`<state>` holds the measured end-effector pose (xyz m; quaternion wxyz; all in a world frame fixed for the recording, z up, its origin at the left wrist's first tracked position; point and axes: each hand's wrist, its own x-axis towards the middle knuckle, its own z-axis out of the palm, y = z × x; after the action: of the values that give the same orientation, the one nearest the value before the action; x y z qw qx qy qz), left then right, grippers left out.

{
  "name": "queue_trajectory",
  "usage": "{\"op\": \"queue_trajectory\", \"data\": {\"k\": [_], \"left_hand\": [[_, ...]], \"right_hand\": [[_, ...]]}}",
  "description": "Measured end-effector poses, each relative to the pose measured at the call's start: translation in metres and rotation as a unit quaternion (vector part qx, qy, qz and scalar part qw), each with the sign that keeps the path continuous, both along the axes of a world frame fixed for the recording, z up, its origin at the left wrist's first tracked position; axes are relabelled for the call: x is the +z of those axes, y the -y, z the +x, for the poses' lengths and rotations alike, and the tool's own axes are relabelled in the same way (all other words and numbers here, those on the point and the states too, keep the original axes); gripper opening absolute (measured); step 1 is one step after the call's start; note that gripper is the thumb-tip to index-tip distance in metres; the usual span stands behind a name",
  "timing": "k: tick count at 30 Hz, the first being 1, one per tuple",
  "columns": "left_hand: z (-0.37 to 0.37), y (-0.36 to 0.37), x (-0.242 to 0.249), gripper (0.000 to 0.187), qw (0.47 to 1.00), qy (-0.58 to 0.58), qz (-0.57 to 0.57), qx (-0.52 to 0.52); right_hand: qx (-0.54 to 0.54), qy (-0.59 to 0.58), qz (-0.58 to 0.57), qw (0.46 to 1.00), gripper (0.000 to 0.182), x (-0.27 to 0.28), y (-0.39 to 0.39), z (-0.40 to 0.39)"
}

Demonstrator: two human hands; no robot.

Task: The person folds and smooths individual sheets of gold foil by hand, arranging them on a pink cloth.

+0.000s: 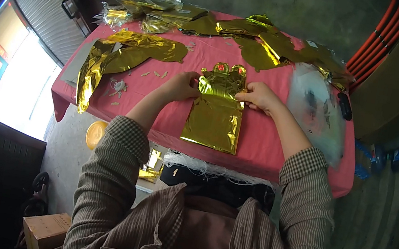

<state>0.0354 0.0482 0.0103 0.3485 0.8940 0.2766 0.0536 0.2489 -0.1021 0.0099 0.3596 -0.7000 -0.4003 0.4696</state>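
Observation:
A folded gold foil balloon (213,121) lies flat on the pink cloth in front of me, its crumpled upper end showing several rounded lobes. My left hand (183,86) is closed on its left edge, with the fingertips partly hidden by the foil. On the opposite edge, my right hand (260,97) pinches the foil between thumb and fingers. To the left, a larger unfolded gold foil balloon (138,52) drapes over the table's edge. Small pale paper-like pieces (155,74) are scattered near my left hand.
Gold foil in clear bags (161,14) and loose gold foil balloons (267,42) line the table's far edge. Clear plastic bags (316,110) lie right, beside a black object (345,106). White strings (203,167) hang at the near edge. A cardboard box (46,228) stands on the floor.

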Motion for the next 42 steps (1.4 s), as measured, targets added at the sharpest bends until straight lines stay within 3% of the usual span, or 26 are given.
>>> {"op": "queue_trajectory", "data": {"k": [5, 8, 10, 16, 19, 22, 29, 42], "left_hand": [[-0.003, -0.001, -0.004, 0.043, 0.999, 0.021, -0.047, 0.011], [-0.003, -0.006, -0.009, 0.028, 0.993, 0.047, -0.11, 0.021], [-0.001, -0.009, -0.01, 0.011, 0.991, -0.002, -0.132, 0.004], [-0.007, 0.002, -0.002, 0.022, 0.99, 0.035, -0.138, 0.017], [-0.011, 0.003, -0.01, 0.024, 0.986, 0.077, -0.147, 0.024], [-0.014, -0.001, -0.014, 0.024, 0.988, 0.071, -0.132, 0.029], [-0.013, 0.001, -0.011, 0.024, 0.986, 0.065, -0.152, 0.037], [-0.014, 0.006, -0.004, 0.025, 0.981, 0.052, -0.185, 0.031]], "right_hand": [[0.023, -0.056, 0.087, 0.994, 0.012, -0.013, 0.01, 0.005], [0.033, -0.08, 0.106, 0.991, 0.012, -0.014, 0.014, 0.006], [0.039, -0.094, 0.113, 0.988, 0.012, -0.014, 0.014, 0.006], [0.039, -0.073, 0.112, 0.99, 0.014, -0.006, 0.017, 0.004], [0.047, -0.074, 0.029, 0.996, 0.022, 0.0, 0.023, 0.008], [0.055, -0.167, 0.009, 0.984, 0.018, 0.003, 0.032, 0.014], [0.094, -0.138, 0.05, 0.985, 0.018, -0.004, 0.032, 0.013], [0.035, -0.148, -0.007, 0.988, 0.013, -0.002, 0.028, 0.003]]}}
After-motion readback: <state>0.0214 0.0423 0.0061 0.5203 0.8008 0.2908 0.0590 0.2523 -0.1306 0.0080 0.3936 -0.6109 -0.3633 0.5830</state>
